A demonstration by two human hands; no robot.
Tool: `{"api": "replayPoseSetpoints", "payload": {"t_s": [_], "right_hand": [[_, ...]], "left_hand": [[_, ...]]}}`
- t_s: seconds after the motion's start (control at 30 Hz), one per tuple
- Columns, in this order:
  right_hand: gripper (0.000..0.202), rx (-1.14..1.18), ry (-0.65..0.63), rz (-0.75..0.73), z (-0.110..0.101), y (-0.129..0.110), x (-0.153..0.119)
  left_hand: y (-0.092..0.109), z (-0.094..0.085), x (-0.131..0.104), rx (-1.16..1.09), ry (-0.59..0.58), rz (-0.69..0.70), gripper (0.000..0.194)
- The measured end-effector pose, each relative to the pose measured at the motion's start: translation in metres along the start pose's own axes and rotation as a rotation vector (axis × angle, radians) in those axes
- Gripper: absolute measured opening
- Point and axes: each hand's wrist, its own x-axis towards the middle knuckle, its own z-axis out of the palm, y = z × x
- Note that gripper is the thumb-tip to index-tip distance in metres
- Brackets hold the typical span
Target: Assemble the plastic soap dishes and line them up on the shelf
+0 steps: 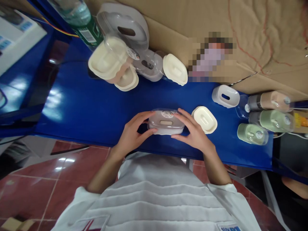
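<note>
Left fingers [141,116]: half-curled, holding clear-topped grey oval plastic box [166,129].
Right fingers [189,116]: likewise, opposite end.
Beside these: cream oval plastic lid [205,120], seemingly.
Grip: we advise level, even pressure.

Clear bottle with green label [83,27], wrinkled brown sheet [178,21], blue table [77,99], red tiled floor [79,173]

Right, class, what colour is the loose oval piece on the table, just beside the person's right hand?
The oval piece is cream; the head view shows it best.
</note>
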Motion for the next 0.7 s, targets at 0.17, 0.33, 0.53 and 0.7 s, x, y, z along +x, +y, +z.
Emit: {"api": "replayPoseSetpoints", "payload": {"t_s": [0.17,0.33,0.53,0.7], "right_hand": [[0.086,0.004,0.022,-0.033,0.005,0.008,0.007],[0.084,-0.01,0.109,-0.084,0.014,0.016,0.006],[0.09,-0.083,0.101,-0.111,0.017,0.007,-0.004],[0.092,-0.207,0.207,-0.15,0.002,-0.001,-0.026]], "left_hand": [[0.001,0.0,0.001,-0.044,0.03,-0.049,0.054],[-0.003,0.0,0.002,-0.033,0.001,-0.05,0.054],[-0.003,-0.001,-0.009,0.021,0.034,0.03,0.055],[0.007,0.002,-0.015,-0.168,0.04,0.073,0.073]]}}
